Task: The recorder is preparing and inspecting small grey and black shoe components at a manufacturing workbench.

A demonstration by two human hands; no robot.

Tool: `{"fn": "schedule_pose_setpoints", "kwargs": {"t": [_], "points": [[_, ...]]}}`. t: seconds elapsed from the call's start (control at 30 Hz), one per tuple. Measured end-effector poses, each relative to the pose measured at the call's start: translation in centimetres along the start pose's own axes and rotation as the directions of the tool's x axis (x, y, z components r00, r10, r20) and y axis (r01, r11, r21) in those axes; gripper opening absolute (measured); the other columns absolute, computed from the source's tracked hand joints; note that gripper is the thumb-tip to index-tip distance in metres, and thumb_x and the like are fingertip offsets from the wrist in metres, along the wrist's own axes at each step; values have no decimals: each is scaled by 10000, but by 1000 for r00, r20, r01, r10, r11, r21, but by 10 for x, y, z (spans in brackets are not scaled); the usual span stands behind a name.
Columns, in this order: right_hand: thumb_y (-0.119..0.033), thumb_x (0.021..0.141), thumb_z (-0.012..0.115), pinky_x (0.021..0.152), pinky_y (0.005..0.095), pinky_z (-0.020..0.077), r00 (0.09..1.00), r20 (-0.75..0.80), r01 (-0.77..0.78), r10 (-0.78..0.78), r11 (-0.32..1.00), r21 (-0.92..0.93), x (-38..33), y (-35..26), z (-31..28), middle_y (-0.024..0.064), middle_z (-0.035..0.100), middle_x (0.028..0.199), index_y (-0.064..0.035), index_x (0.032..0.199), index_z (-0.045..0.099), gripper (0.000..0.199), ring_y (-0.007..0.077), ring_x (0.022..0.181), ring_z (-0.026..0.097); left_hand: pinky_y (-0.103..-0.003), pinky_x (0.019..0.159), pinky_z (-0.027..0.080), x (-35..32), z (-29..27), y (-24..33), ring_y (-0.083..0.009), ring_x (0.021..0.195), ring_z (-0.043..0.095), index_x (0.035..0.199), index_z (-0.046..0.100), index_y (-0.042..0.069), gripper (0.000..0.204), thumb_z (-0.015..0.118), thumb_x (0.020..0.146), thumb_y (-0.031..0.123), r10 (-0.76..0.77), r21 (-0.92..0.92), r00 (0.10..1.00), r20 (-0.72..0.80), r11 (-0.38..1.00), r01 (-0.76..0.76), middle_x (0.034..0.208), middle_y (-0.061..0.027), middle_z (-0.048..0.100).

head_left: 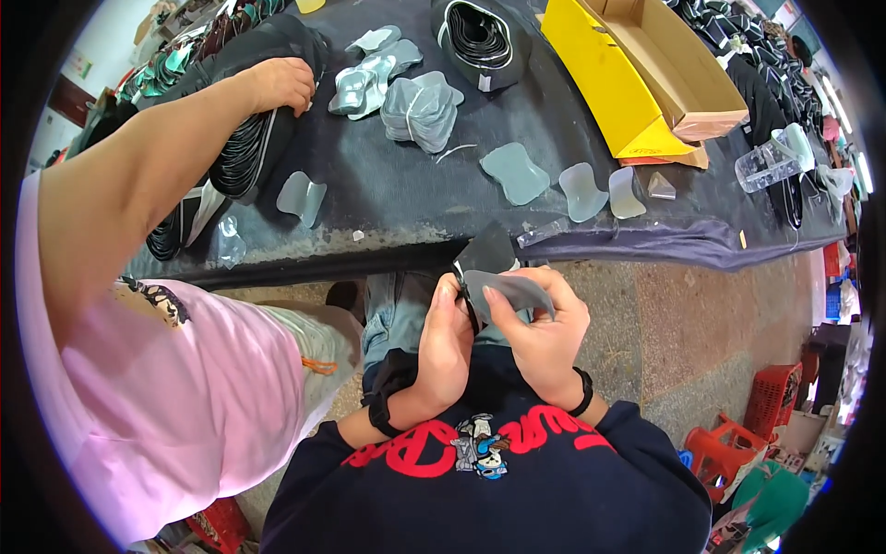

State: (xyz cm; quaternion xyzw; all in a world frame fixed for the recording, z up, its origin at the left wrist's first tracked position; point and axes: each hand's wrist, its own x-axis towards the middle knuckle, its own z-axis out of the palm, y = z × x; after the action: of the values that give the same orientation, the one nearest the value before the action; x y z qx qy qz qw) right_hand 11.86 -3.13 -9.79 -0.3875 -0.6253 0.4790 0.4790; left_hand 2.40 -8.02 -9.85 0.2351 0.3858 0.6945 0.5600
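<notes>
A thin grey translucent piece (510, 290) is held in front of the chest, below the edge of the dark table (388, 185). It is pinched by the fingers of the right hand (544, 337). The left hand (443, 346) is closed on a black part (484, 251), probably joined to the grey piece. On the table, a co-worker's hand (277, 85) is laid on stacked black pieces (245, 152).

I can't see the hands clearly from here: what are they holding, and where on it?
Both the left hand and right hand pinch a grey translucent curved sheet piece, gripping its lower-left edge.
</notes>
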Motion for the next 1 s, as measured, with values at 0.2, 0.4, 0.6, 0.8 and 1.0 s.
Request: {"fn": "schedule_pose_setpoints", "kwargs": {"t": [0.2, 0.4, 0.6, 0.8, 1.0], "points": [[5, 674, 700, 581, 228, 445, 997, -54, 52, -54, 998, -31, 3, 2, 4, 72, 600, 735, 2, 825, 608, 177, 117, 639, 579, -327, 949, 319, 0, -4, 0, -186, 1077, 464, 1131, 388, 14, 390, 207, 962, 316, -7, -7, 999, 44, 1000, 8, 1140, -120, 489], [5, 668, 702, 576, 228, 450, 997, -54, 54, -56, 998, -45, 4, 1, 6, 77, 595, 724, 2, 833, 609, 190, 125, 627, 587, -279, 879, 362, 0, -7, -3, -126, 980, 485, 1081, 415, 13, 246, 321, 950, 199, -18, 101, 999, -35, 995, 22, 1044, -81, 517], [-18, 719, 686, 588, 213, 447, 998, -38, -41, 43, 998, 52, 5, -4, 1, 44, 588, 716, 7, 830, 570, 162, 81, 652, 570, -252, 837, 396, -1, -10, -4, -96, 941, 501, 1067, 416, 7, 197, 352, 951, 154, -1, 215, 998, -58, 977, 13, 1027, -66, 521], [-57, 792, 648, 530, 164, 357, 979, -31, -191, 201, 960, 204, 13, -1, -15, -32, 512, 653, -23, 738, 504, 158, 5, 604, 444, -278, 883, 389, -2, -14, 0, -139, 1008, 505, 1124, 415, -21, 266, 360, 944, 167, 11, 206, 991, -134, 978, 17, 1086, -96, 515], [-85, 808, 636, 519, 163, 332, 963, 42, -267, 268, 913, 309, 14, 4, -15, -54, 490, 645, -42, 722, 504, 164, 3, 588, 422, -306, 894, 392, -3, -11, 0, -163, 1028, 505, 1127, 407, -20, 268, 375, 936, 164, 63, 16, 997, -55, 998, -62, 1092, -109, 517]]}}
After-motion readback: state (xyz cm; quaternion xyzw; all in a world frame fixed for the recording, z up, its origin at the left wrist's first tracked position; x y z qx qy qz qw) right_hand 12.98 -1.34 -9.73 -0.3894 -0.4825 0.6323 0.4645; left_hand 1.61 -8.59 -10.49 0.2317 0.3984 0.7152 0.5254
